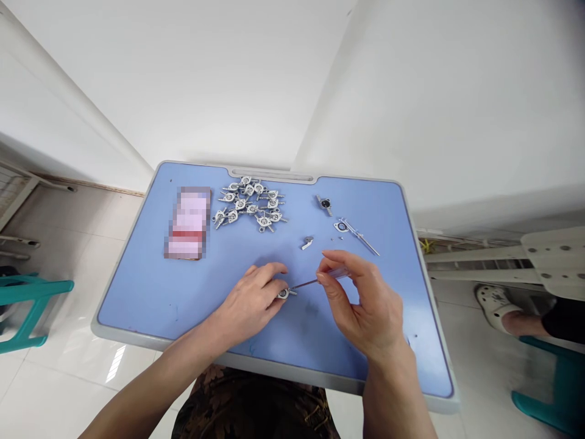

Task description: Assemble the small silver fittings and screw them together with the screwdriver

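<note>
Low over the middle of the blue table [192,299], my left hand [256,292] grips a small metal valve fitting [284,294], whose round opening shows past the fingers. My right hand [365,299] pinches the clear handle of a screwdriver [307,284]; its thin shaft points left, with the tip at the fitting. Just beyond my hands lies a small metal lever [307,243]. Farther right are a flat oval plate with a ring [340,226], a second clear-handled screwdriver [363,238], tiny screws [340,238] and a fitting with a black round centre [325,204].
Several similar metal fittings [249,204] lie grouped at the table's back middle. A phone with a blurred screen [188,222] is to their left. Teal stools [34,299] stand at both sides; another person's foot in a clog [496,308] shows at right. A white wall stands behind.
</note>
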`<state>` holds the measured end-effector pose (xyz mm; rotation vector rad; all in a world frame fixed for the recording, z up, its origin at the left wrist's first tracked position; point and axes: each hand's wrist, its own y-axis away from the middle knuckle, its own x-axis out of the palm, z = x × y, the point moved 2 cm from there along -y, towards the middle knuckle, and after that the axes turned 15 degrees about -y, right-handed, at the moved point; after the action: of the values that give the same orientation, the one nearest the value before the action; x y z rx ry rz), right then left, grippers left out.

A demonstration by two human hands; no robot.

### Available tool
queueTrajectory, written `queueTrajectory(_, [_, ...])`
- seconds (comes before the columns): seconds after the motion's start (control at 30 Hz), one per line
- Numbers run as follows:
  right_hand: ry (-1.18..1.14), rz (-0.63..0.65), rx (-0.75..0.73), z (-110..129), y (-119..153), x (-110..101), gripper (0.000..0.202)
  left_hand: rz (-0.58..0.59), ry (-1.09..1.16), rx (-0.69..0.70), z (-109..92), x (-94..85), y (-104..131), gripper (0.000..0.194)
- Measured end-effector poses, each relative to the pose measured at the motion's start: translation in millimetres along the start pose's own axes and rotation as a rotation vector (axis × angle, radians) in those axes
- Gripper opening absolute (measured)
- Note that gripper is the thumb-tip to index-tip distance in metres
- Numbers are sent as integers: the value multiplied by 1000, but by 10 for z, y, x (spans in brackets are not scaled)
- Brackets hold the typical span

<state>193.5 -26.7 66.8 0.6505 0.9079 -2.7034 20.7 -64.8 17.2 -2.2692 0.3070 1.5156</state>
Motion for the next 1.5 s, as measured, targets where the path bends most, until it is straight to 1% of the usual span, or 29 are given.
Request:
queueTrajectory(0.2, [-38, -50, 11, -5, 17, -28, 35, -2, -1, 2, -1, -7, 0, 8])
queueTrajectory(0.33, [-41, -23, 20, 17, 6, -21, 33, -3, -3, 1, -6, -7, -5, 7])
queueTrajectory(0.47, [-30, -25, 35, 26, -4, -15, 31, 2, -2, -2, -6, -3, -8, 8])
queueTrajectory(0.7, [-43, -5, 17, 20, 5, 10, 33, 1, -1, 0, -5, -3, -2, 9])
queueTrajectory(0.97, [-44, 44, -105, 41, -26, 33, 42, -7, 0, 5, -11, -8, -9, 9])
queueTrajectory(1.07, [-125, 103, -58, 51, -33, 13, 42, -4, 10, 3, -13, -14, -15, 8])
queueTrajectory(1.13, [-152, 120, -12, 48, -30, 4, 44, 3, 18, -1, -11, -16, -17, 9])
queueTrajectory(1.2, [-122, 91, -2, 38, -26, 9, 44, 6, 24, -3, -7, -15, -16, 9])
queueTrajectory(1.3, [-29, 10, -28, 19, -25, 36, 40, -4, 29, 0, -2, -7, -11, 10])
queueTrajectory(1.37, [-2, -19, -36, 12, -29, 48, 37, -8, 31, 1, -1, 1, -7, 9])
queueTrajectory(1.43, [-55, 10, -13, 12, -35, 48, 38, -10, 30, -1, -2, 5, -6, 9])
queueTrajectory(1.5, [-164, 73, 24, 18, -40, 39, 42, -10, 29, 0, -3, 3, -8, 8])
